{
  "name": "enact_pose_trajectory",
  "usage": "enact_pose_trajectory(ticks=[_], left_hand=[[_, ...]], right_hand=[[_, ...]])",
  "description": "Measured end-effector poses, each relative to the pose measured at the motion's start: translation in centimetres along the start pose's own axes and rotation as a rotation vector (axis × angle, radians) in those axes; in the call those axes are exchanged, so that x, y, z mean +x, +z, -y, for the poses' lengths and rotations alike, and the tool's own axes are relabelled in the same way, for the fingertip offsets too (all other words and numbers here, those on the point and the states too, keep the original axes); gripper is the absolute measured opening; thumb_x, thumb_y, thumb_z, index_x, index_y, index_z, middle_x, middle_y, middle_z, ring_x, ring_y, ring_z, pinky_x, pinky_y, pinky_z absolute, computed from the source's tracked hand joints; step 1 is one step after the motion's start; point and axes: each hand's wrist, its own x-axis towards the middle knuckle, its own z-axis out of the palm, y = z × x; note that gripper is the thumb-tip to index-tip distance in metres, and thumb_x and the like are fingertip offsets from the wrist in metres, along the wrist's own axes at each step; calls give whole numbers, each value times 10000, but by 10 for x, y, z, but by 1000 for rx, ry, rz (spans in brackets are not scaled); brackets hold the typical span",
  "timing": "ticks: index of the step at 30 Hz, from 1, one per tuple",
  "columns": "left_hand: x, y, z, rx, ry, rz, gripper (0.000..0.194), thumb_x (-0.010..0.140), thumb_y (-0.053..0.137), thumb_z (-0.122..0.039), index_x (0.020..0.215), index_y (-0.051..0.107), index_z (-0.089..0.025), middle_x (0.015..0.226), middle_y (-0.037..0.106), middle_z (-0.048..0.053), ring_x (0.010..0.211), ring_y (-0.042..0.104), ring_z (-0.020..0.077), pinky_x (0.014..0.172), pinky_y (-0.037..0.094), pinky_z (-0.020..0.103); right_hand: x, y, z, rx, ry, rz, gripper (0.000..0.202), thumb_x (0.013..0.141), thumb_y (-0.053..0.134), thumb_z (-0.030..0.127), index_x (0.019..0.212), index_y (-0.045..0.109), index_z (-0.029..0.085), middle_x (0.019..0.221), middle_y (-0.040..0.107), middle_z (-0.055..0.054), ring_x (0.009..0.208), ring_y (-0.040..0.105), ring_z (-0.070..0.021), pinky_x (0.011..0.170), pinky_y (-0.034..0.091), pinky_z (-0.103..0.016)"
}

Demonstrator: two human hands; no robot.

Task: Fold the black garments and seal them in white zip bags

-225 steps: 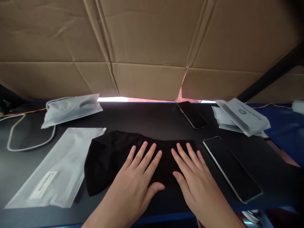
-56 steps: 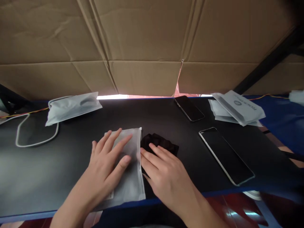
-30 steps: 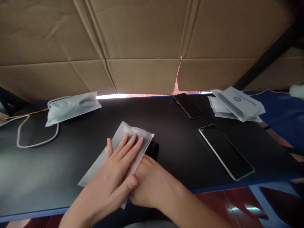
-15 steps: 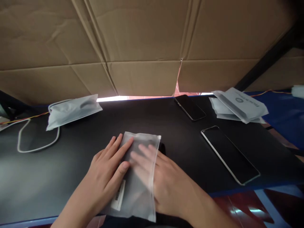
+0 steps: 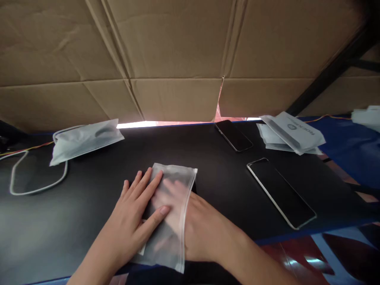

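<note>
A frosted zip bag lies near the front edge of the black table. My left hand rests flat on the bag's left part, fingers spread, thumb pointing right across it. Through the bag's zip opening on the right side goes my right hand; its fingers show blurrily through the frosted plastic, stretched out and apart. Part of a white label shows under my left hand. Something dark peeks out beside the bag's upper right edge, too hidden to make out.
Two phones, one farther back and one nearer, lie to the right. Printed white pouches are stacked at the back right. A filled frosted bag and a white cable are left. Cardboard stands behind.
My right hand has slid further left into the bag. My left thumb has shifted right over it, covering more of the label. The view has moved slightly.
</note>
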Motion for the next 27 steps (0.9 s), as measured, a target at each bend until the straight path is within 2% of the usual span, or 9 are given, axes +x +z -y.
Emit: enact_pose_trajectory(ticks=[3, 5, 8, 11, 14, 18, 22, 25, 27], left_hand=[[-1, 4, 1, 46, 4, -15, 727, 1127, 428, -603, 1777, 169, -405, 1821, 325, 99, 1657, 297, 467, 1247, 286, 833], [-2, 3, -2, 42, 14, -26, 705, 1144, 396, -572, 1780, 138, -413, 1826, 312, 92, 1662, 289, 456, 1248, 290, 830], [-3, -1, -12, -14, 31, -19, 661, 1171, 344, -483, 1778, 87, -440, 1845, 253, 68, 1671, 271, 424, 1264, 275, 807], [-4, -5, -25, -80, 37, 4, 667, 1177, 341, -441, 1777, 49, -450, 1857, 186, 60, 1675, 259, 389, 1284, 292, 744], [-8, -9, -30, -91, 19, 12, 672, 1173, 347, -454, 1775, 49, -462, 1852, 199, 53, 1671, 268, 377, 1274, 329, 719], [-5, -18, -23, -37, -22, 22, 629, 1172, 340, -462, 1768, 140, -465, 1836, 280, 43, 1665, 307, 386, 1230, 390, 759], [34, -32, -29, -7, 41, -75, 580, 1134, 439, -549, 1680, 441, -353, 1740, 492, 74, 1621, 428, 400, 1260, 387, 741], [80, -40, -51, -42, 82, 102, 439, 1136, 466, -412, 1487, 659, -233, 1453, 737, 99, 1390, 662, 350, 1246, 440, 638], [105, -39, -65, -45, 85, 161, 337, 1111, 523, -336, 1334, 744, -215, 1278, 787, 89, 1205, 736, 325, 1088, 566, 527]], right_hand=[[-46, -18, -5, -55, 20, 93, 667, 1077, 676, 474, 1596, 534, 79, 1641, 603, -148, 1672, 333, -327, 1380, 317, -505], [-65, -24, -4, -123, 149, -13, 523, 1099, 659, 360, 1564, 579, 133, 1589, 649, -128, 1576, 484, -327, 1295, 457, -521], [-67, -19, 3, -80, 339, -122, 322, 1073, 675, 208, 1393, 709, 206, 1324, 773, -97, 1223, 704, -301, 1039, 630, -483], [-50, -8, 11, 101, 422, -132, 214, 1056, 647, 102, 1161, 789, 222, 1094, 789, -60, 1012, 731, -247, 909, 648, -410], [-38, -8, 12, 322, 434, -134, 252, 1041, 641, 62, 1114, 810, 234, 1136, 797, -49, 1050, 757, -214, 993, 641, -369], [-48, -30, -4, 629, 496, -87, 270, 1014, 707, 117, 1153, 824, 317, 1289, 796, -2, 1257, 743, -193, 1173, 565, -360], [-60, -44, -33, 688, 749, -246, 116, 1031, 642, 236, 982, 745, 256, 1154, 786, -42, 1127, 792, -222, 911, 698, -358], [-50, -44, -50, 616, 881, -285, 149, 1059, 608, 350, 1118, 695, 244, 1064, 764, -59, 864, 806, -203, 596, 679, -286], [-34, -42, -55, 581, 918, -248, 194, 1071, 586, 376, 1098, 714, 232, 998, 768, -53, 663, 758, -161, 462, 597, -237]])
